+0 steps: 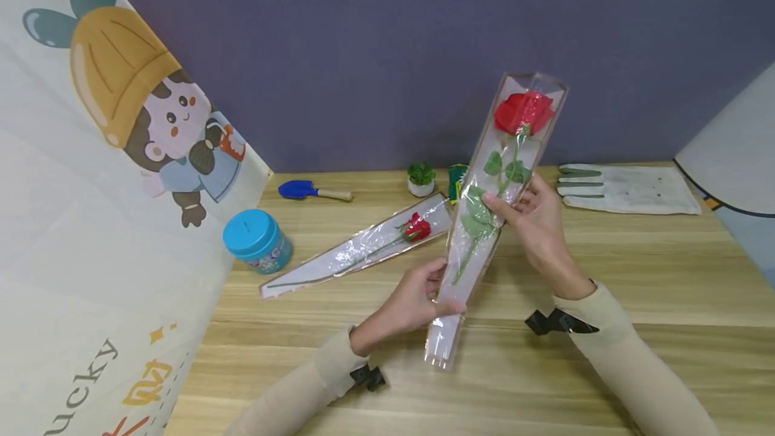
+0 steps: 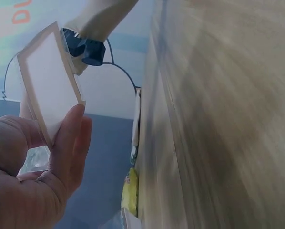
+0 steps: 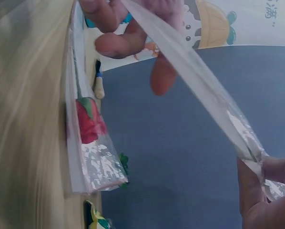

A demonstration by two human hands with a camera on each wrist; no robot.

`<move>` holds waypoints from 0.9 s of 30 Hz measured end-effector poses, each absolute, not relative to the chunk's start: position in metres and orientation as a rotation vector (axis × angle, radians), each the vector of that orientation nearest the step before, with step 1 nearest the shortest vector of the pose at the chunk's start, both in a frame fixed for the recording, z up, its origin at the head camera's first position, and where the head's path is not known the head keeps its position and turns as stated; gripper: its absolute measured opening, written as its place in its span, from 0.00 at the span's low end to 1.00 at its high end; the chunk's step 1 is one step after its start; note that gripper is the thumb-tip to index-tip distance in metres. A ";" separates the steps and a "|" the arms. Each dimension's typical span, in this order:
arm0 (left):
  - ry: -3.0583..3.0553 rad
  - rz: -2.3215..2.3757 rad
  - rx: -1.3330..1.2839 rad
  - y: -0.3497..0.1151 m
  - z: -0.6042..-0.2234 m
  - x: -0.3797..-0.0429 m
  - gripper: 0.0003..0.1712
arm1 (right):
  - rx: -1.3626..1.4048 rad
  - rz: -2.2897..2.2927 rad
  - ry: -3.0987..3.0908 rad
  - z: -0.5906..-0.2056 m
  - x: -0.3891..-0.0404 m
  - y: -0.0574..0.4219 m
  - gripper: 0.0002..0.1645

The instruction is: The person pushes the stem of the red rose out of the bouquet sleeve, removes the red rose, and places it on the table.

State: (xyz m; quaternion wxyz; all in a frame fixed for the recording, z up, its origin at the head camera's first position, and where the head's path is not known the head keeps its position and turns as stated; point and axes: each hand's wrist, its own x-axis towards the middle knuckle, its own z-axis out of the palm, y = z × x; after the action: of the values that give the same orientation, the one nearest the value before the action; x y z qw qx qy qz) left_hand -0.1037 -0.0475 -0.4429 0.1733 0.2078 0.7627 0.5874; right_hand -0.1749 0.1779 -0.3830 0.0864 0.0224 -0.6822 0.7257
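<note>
Here's the cellophane-wrapped red rose [image 1: 524, 112], held slantwise above the wooden table [image 1: 636, 268]: left hand [image 1: 418, 298] pinching the narrow end, right hand [image 1: 537, 229] gripping 1 edge beside the leaves [image 1: 475, 210]. Light, even pressure from both should spare the wrap.

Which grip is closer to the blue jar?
Left. The left grip holds the lifted rose package near its narrow end, right of the blue jar; the right grip holds it higher up, farther right.
</note>
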 end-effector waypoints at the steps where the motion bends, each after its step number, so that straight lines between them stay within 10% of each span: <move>1: 2.173 1.658 0.581 -0.048 -0.442 -0.104 0.41 | 0.069 2.164 -2.027 -0.382 -0.175 0.179 0.30; 27: 2.139 1.892 0.496 -0.040 -0.436 -0.123 0.26 | 0.129 2.249 -2.012 -0.384 -0.175 0.178 0.25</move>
State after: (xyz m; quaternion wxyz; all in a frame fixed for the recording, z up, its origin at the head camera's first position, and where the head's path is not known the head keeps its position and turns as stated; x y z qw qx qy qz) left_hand -0.1225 -0.0399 -0.4364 0.1213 0.1699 0.7325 0.6480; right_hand -0.1754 0.1782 -0.3836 0.0607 0.0426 -0.6649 0.7433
